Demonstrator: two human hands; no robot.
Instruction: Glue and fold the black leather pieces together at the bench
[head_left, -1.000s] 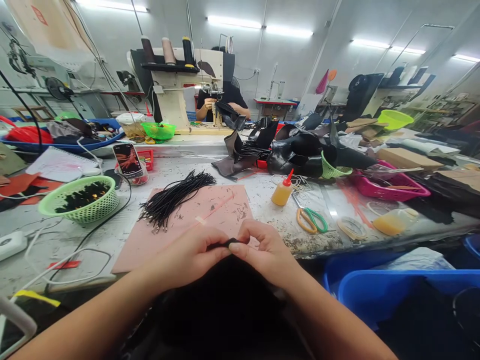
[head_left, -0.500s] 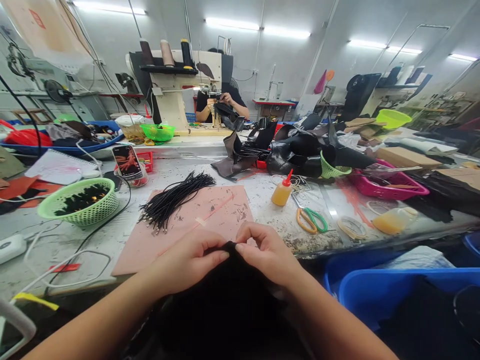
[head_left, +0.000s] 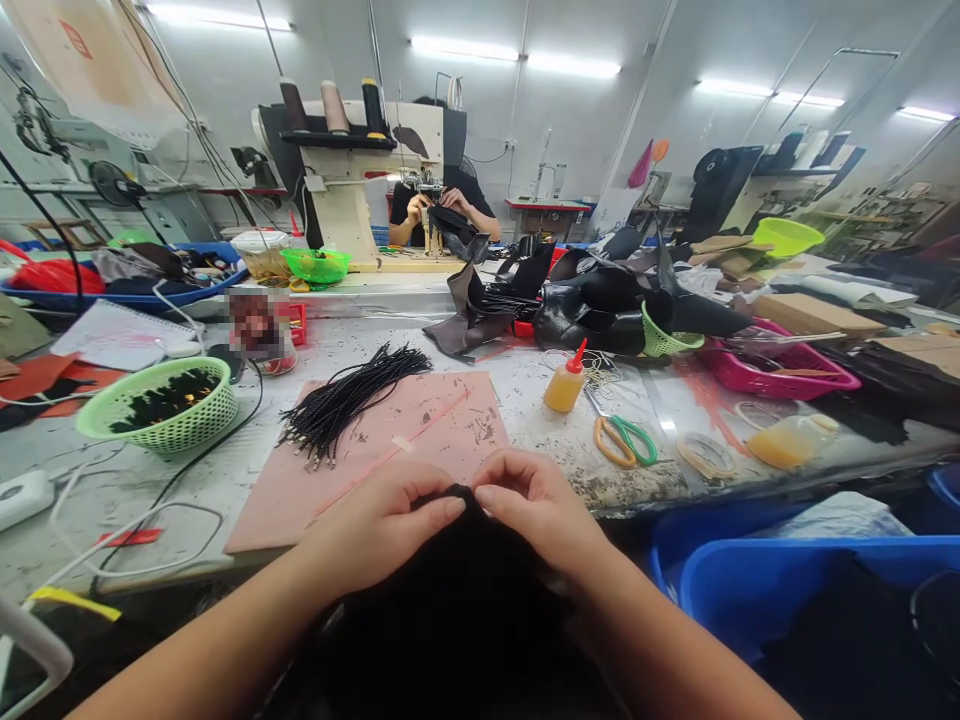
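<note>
I'm watching left hand (head_left: 379,530) and right hand (head_left: 544,515), nearly closed, pinching black material (head_left: 466,522); cords (head_left: 349,400) are lying at their eleven o'clock.

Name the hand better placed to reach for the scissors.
Probably the right hand: the scissors lie on its side, closer to it than to the left hand. Both hands are at the black material, so the right may have to let go first.

Black piece (head_left: 471,520): lower extent lost in dark. Blue bin (head_left: 720,590): right side cut off. Co-worker (head_left: 480,215): head mostly behind sewing machine (head_left: 354,215).
</note>
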